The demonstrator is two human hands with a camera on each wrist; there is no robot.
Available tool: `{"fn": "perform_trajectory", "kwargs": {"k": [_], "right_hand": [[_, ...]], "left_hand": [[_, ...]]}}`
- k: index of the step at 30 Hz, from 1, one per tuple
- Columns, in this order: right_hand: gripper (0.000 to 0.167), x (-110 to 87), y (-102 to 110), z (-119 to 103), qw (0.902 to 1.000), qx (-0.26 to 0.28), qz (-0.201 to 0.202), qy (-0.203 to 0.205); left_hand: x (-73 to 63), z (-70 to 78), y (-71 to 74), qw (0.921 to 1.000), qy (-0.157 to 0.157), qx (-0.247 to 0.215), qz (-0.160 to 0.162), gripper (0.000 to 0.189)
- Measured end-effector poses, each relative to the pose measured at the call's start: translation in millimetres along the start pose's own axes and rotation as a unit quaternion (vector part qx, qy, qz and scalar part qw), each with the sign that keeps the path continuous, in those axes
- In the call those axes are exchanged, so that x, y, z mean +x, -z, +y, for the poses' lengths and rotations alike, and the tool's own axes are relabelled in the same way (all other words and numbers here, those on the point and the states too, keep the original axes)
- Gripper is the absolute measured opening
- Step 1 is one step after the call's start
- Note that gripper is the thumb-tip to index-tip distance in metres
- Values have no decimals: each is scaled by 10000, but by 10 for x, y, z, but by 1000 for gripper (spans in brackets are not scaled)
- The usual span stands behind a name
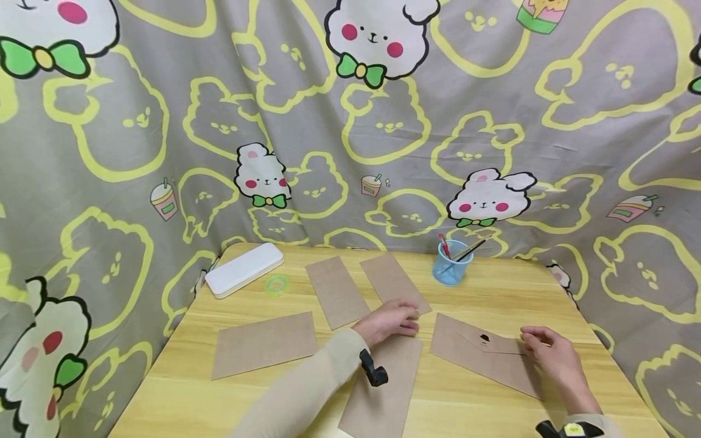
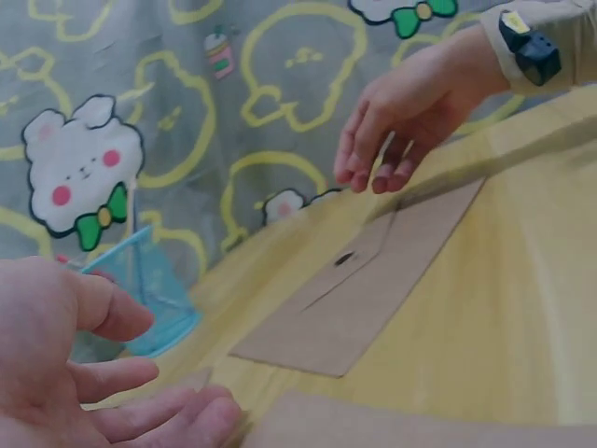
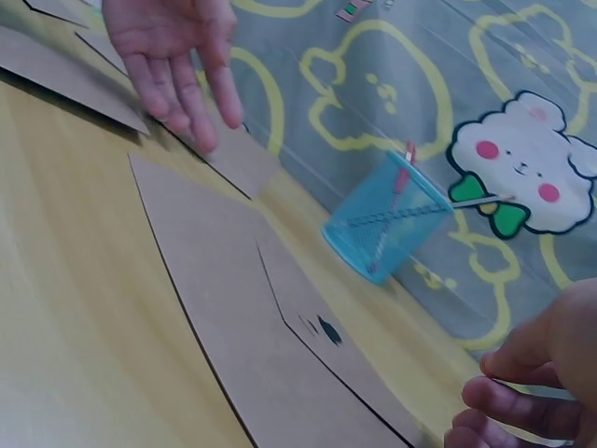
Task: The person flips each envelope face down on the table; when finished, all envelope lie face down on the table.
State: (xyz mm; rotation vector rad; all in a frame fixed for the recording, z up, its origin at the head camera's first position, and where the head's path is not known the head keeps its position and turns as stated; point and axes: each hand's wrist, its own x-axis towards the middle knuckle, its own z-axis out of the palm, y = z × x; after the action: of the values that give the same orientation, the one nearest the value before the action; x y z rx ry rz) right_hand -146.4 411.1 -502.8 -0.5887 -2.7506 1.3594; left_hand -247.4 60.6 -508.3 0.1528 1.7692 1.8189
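Note:
A brown kraft-paper envelope (image 1: 493, 359) lies at the right with its flap side up, the flap line and a small black mark showing. My right hand (image 1: 553, 353) hovers over its right end, thumb and fingers loosely bent with nothing seen between them. My left hand (image 1: 390, 322) is spread above the far end of a plain brown rectangle (image 1: 386, 383) at the near middle. In the left wrist view, the left fingers (image 2: 201, 411) are parted and hold nothing. My left forearm covers part of the near rectangle.
Plain brown rectangles lie at the left (image 1: 265, 344), back left (image 1: 336, 292) and back right (image 1: 394, 283). A blue mesh pen cup (image 1: 450, 267) with several pens stands at the back. A white case (image 1: 244, 271) and a green tape roll (image 1: 277, 284) are at the back left, before a patterned curtain (image 1: 306, 121).

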Motion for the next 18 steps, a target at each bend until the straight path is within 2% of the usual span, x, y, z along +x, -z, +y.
{"fn": "perform_trajectory", "kwargs": {"k": [9,15,18], "right_hand": [[56,-107,247,282,9986,173,-136,-481],[55,-138,270,360,9972,283,-109,-685],[53,-143,249,345,9968,462,-197,-629]], "left_hand": [[-42,-63,-197,9995,100,-67,-277,46],[-69,-37,-281,9990,157,-137,-394,46],[-83,-25,-304,9989,242,-127,-383,45]]}}
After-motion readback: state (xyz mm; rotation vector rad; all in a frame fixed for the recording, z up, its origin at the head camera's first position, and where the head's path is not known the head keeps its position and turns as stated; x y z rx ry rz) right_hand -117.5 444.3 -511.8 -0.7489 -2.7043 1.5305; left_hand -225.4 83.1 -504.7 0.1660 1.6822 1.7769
